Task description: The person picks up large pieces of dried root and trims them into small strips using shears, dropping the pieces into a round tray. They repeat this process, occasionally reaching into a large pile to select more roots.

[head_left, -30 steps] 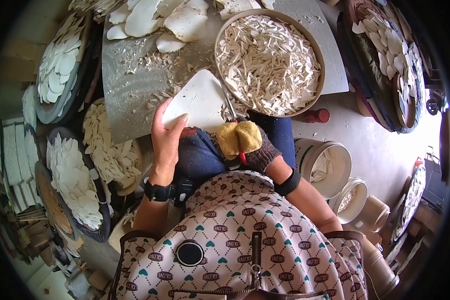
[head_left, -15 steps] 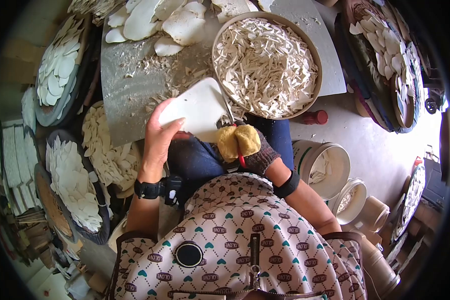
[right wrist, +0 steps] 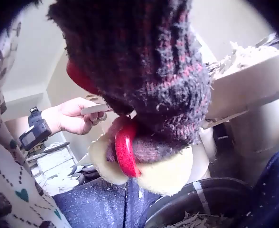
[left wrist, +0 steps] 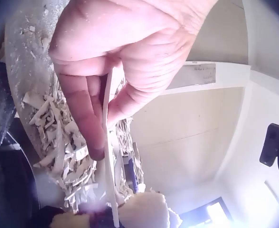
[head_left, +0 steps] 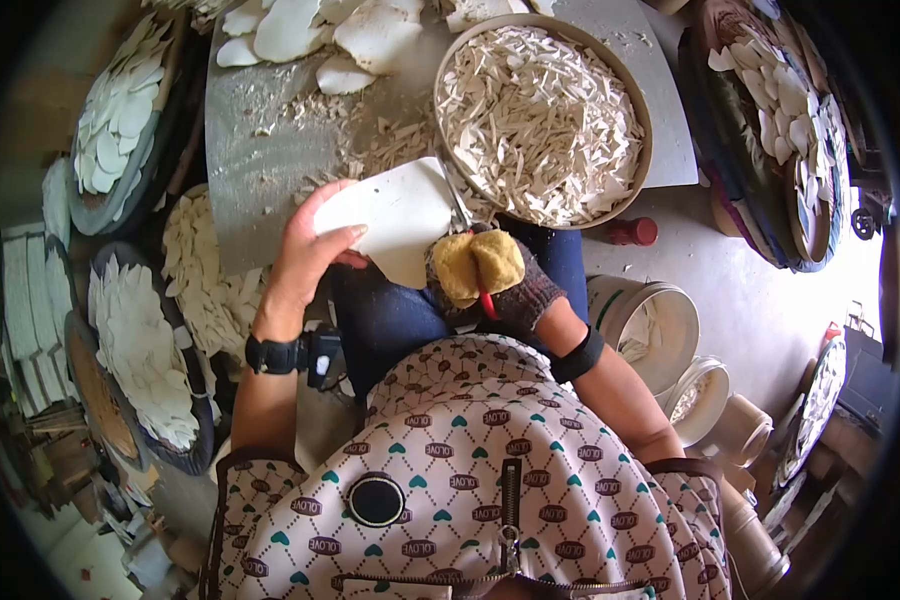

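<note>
In the head view my bare left hand pinches a flat white slice by its left side, thumb on top. The left wrist view shows that slice edge-on between thumb and fingers. My right hand, in a dark knitted glove, grips red-handled scissors whose blades lie at the slice's right edge. Yellow padding is wrapped on the handles. In the right wrist view a gloved finger passes through the red handle loop. Whether the blades are apart cannot be told.
A round tray heaped with white strips stands on the grey board, beside large untrimmed slices. Trays of slices stand at the left, others at the right. Buckets and a red object are on the right.
My left hand has moved left and turned the slice, so its long side now slants more sideways. The right hand has stayed nearly in place, still gripping the scissors.
</note>
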The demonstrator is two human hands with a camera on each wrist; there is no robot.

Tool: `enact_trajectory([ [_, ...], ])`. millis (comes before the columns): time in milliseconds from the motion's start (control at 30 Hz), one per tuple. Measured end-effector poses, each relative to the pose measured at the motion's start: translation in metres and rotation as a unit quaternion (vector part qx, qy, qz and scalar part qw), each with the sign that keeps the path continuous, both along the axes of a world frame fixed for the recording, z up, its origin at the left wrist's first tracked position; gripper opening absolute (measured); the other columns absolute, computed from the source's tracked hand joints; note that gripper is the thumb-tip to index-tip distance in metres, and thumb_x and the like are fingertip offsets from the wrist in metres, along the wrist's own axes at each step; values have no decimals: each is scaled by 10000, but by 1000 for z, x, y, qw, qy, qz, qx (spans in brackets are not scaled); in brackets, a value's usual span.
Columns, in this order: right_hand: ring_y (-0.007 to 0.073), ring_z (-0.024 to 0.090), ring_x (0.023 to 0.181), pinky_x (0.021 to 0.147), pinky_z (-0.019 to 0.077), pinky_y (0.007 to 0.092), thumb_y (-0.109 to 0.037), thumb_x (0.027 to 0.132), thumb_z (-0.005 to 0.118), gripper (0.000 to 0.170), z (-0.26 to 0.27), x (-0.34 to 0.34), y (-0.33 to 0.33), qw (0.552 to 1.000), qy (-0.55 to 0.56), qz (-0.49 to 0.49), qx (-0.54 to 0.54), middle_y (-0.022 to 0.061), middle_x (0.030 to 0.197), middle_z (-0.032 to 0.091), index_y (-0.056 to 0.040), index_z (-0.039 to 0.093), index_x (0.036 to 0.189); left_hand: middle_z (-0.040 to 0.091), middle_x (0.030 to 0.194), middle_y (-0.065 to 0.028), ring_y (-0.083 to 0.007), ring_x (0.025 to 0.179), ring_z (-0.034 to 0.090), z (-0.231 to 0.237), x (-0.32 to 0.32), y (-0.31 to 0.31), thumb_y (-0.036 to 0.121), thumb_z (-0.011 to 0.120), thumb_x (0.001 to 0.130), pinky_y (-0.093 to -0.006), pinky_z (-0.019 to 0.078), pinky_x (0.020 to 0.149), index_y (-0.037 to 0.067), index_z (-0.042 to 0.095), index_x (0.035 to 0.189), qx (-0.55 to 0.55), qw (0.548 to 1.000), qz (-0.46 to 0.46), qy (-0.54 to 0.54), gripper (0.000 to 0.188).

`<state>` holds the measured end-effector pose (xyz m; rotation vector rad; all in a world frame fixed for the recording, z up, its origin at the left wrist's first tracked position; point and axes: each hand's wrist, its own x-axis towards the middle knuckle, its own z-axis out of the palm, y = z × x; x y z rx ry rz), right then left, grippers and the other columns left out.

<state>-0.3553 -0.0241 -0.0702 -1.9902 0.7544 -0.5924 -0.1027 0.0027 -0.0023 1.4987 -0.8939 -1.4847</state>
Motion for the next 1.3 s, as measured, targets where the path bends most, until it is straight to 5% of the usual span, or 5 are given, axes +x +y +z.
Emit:
enact_trajectory([
  [333,263,591,777,692,481,349,-260,680,671,287,15,-7,4,996,-21,16,88,84,826,603,-57,575,858,573,1059,-96,-104,794,592,38,40,-19,73,556,813,-230,524,619,6,465,1204,9,996,-67,-56,407],
  [467,151,590,888,799,477,283,-201,810,594,237,-42,-9,3,658,-445,-16,606,84,951,607,-48,583,990,598,1058,-60,-113,889,564,40,40,-15,-48,512,825,-237,451,796,33,621,888,-221,972,-22,-72,150],
  [800,176,546,1015,924,416,302,-144,863,535,251,-51,-3,20,584,-458,39,669,70,1074,568,-64,513,1100,570,1052,-117,-200,951,574,31,13,5,14,488,822,-344,522,787,1,525,1108,-141,975,42,165,289],
  [933,178,542,1029,933,423,305,-110,872,522,255,-42,0,20,908,-240,38,341,86,1091,554,-37,498,1115,548,1085,-134,-168,876,599,5,9,-1,12,559,815,-275,550,650,5,432,1215,-142,975,147,89,420],
  [1300,216,568,996,903,457,343,-86,868,530,230,-17,2,12,709,-421,82,560,94,1082,569,-11,514,1084,559,1049,-97,-149,919,571,14,6,-8,10,550,805,-268,504,760,16,398,1221,-103,988,98,66,442],
])
